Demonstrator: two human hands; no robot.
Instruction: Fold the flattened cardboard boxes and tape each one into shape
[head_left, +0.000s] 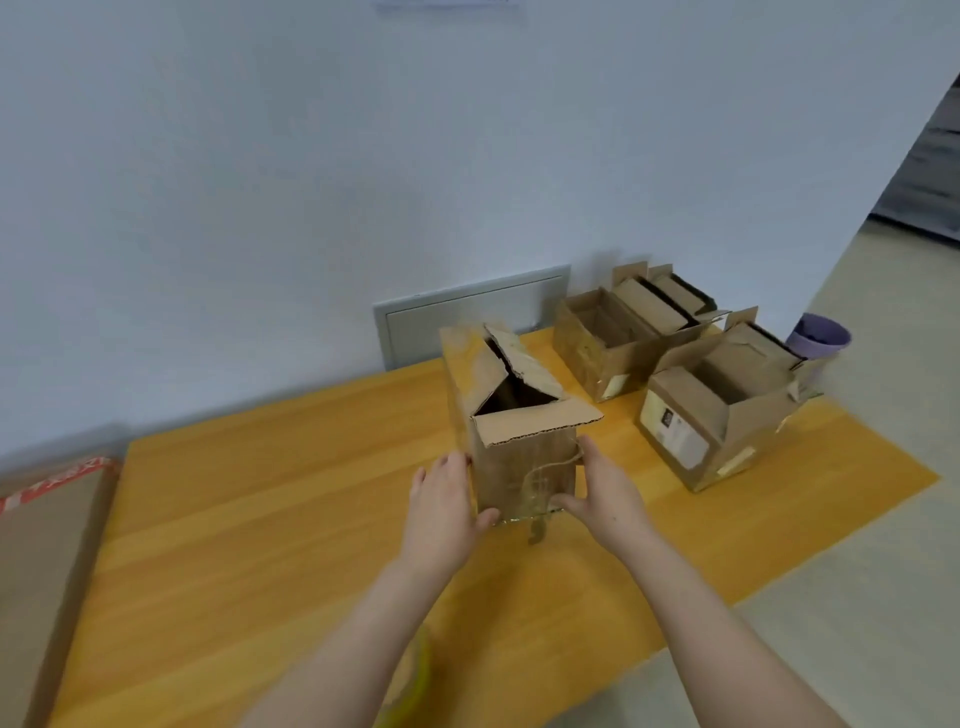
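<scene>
– Both hands on station. My left hand (441, 499) lies flat against the left side of the box (519, 457), fingers straight, thumb on the front face near the bottom edge. My right hand (605, 493) does the same on the right side, thumb at the lower front corner. Neither holds anything else.

– Position of the box?

– Upright, mid-table (260, 519), between my palms. Glossy tape (519, 517) runs along its bottom edge, and a loose strip (537, 532) trails onto the wood in front. The top flaps are half folded with a dark gap between them, and I see no tape across them.

– Status of the batch?

– Judgement only. A near box (691, 415) and a far box (602, 353) stand to the right, close together (touching or not, I cannot tell). Both are set up, with their top flaps raised. That makes three boxes in shape at the base. Left to do on this one: press down the loose strip, then close and tape the top if that is required.

– Stock left?

– Flat cardboard (47, 561) lies just left of the table, with red tape on it. I cannot tell how many sheets there are. The tape roll (413, 675) sits near me, partly hidden by my left forearm.
</scene>
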